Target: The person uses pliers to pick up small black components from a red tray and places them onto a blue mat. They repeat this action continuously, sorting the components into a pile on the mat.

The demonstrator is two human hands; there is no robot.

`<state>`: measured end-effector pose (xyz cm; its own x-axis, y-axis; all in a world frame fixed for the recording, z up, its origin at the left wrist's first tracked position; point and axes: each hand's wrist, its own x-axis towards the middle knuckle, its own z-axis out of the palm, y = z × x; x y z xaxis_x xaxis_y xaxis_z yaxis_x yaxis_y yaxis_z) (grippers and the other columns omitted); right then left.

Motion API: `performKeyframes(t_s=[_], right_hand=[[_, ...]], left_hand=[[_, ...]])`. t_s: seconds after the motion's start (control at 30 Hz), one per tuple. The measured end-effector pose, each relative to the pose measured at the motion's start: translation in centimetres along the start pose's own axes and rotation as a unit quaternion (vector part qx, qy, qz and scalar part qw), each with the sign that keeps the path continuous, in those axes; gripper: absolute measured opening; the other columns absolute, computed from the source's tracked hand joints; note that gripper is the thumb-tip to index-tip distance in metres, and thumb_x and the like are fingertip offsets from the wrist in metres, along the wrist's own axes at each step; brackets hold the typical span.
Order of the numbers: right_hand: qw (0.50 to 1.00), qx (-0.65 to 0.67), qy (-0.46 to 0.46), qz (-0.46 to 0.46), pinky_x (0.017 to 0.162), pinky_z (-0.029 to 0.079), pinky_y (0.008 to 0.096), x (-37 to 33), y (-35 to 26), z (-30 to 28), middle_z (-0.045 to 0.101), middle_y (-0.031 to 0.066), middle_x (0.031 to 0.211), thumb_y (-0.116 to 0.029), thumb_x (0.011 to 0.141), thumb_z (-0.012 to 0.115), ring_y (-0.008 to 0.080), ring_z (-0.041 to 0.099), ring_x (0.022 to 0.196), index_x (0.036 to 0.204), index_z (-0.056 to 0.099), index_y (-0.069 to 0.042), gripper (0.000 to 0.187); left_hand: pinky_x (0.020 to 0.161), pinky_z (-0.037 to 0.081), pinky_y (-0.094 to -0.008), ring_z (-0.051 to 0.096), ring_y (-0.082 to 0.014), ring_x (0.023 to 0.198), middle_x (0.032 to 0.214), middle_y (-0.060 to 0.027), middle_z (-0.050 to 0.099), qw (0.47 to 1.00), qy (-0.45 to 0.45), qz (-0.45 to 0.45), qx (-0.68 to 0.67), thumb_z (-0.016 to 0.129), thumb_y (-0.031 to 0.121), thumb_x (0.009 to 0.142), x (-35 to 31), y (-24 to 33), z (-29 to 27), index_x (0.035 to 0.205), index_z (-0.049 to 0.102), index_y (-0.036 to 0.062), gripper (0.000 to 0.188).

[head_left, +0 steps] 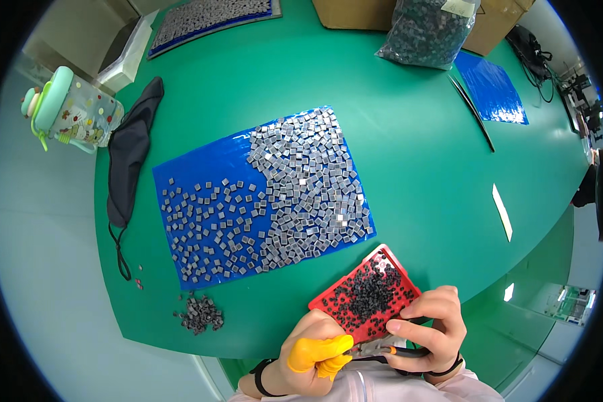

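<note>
Red perforated tray (365,295), rectangular, covered in small black beads, sits tilted at the near edge of the green desk (409,167), held between both hands just in front of the body.

Left hand (311,348): closed under the tray's near-left corner, yellow finger cots on thumb and forefinger, black band on the wrist. Grips the tray edge; pliers-type tool with orange-black handles (388,350) lies between the two hands, can't tell which hand actually holds it.

Right hand (432,328): fingers curled over the tray's near-right edge, thumb on the rim, gripping the tray. Black band on that wrist too.

Outward from there:
- Blue plastic sheet (201,167) centre desk, loaded with small grey square parts (301,181); dense pile on the right half, loose scatter on the left half.
- Small heap of dark grey parts (199,313) on bare desk, just off the sheet's near-left corner.
- Black face mask (132,151) with strap, left of the sheet.
- Mint-green water bottle (70,110) with dotted pattern, lying off the desk's left edge.
- Far side: clear bag of dark parts (429,30) against a cardboard box (352,13), second blue sheet (492,87) to its right, another tray of grey parts (208,17) top left.
- White paper strip (502,211) right of centre.
</note>
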<state>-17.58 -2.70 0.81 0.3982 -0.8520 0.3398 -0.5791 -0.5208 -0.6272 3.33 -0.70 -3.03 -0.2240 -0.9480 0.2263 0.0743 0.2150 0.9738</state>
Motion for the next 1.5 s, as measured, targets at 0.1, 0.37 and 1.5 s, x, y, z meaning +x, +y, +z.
performKeyframes(t_s=[0.1,0.37,1.5], right_hand=[[1.0,-0.01,0.0,-0.003,0.069,0.035,0.0343,0.1,-0.3,-0.1,0.057,0.0012,0.091,-0.033,0.057,0.079,0.0184,0.054,0.081,0.094,0.07,-0.017,0.042],[1.0,0.0,0.01,0.0,0.068,0.035,0.0339,0.2,0.0,-0.4,0.057,0.002,0.09,-0.031,0.056,0.079,0.0189,0.054,0.078,0.093,0.069,-0.016,0.042],[0.988,-0.093,0.083,0.09,0.075,0.037,0.0375,0.6,1.0,-0.7,0.056,0.0059,0.097,-0.017,0.051,0.078,0.0239,0.055,0.084,0.099,0.067,-0.012,0.049]], left_hand=[[0.067,0.046,-0.0305,0.057,-0.0229,0.073,0.089,-0.0116,0.063,0.997,-0.041,0.038,-0.05,0.064,-0.001,0.076,-1.1,-1.9,-0.7,0.097,0.062,-0.0011,0.021],[0.066,0.047,-0.0309,0.059,-0.0237,0.076,0.096,-0.0108,0.064,0.999,-0.022,-0.03,-0.005,0.062,-0.01,0.072,0.5,0.2,-0.4,0.097,0.062,0.0,0.027],[0.055,0.053,-0.0274,0.065,-0.0227,0.061,0.074,-0.0203,0.067,0.949,0.211,-0.206,-0.11,0.062,-0.005,0.077,0.2,3.0,-0.3,0.076,0.065,-0.0113,0.008]])
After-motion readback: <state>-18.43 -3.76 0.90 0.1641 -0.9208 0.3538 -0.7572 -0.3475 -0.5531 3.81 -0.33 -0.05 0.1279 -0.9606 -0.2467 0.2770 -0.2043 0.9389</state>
